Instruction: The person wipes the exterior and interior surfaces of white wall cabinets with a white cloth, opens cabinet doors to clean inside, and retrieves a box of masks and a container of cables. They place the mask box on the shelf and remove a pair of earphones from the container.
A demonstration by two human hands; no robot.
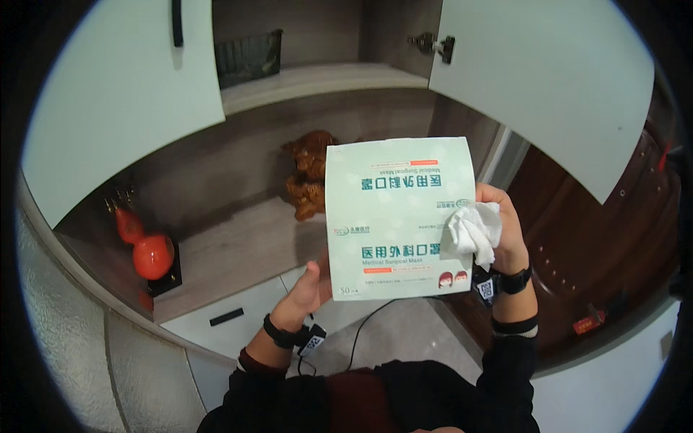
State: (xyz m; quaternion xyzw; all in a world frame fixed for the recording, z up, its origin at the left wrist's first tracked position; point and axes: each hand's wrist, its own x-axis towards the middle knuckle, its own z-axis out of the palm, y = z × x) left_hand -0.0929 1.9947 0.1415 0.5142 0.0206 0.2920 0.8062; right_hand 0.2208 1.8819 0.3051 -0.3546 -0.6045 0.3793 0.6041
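A pale green cardboard box (pixel 398 211) with printed writing is held up before me, its broad side facing the camera. My left hand (pixel 306 295) supports its lower left edge; the thumb shows and the other fingers are hidden behind the box. At the right edge, my right hand (pixel 506 233) grips the box together with a crumpled white tissue or cloth (pixel 476 230). The tissue overlaps the printed side. Behind the box, a carved brown ornament (pixel 308 178) stands on the cabinet shelf (pixel 238 238), partly covered from view.
A red gourd ornament (pixel 153 257) on a black base stands at the shelf's left. White cabinet doors (pixel 124 97) (pixel 547 81) hang open above. A dark picture-like panel (pixel 249 58) leans on the upper shelf. A brown door (pixel 574 243) is at right, a black cable (pixel 360 325) below.
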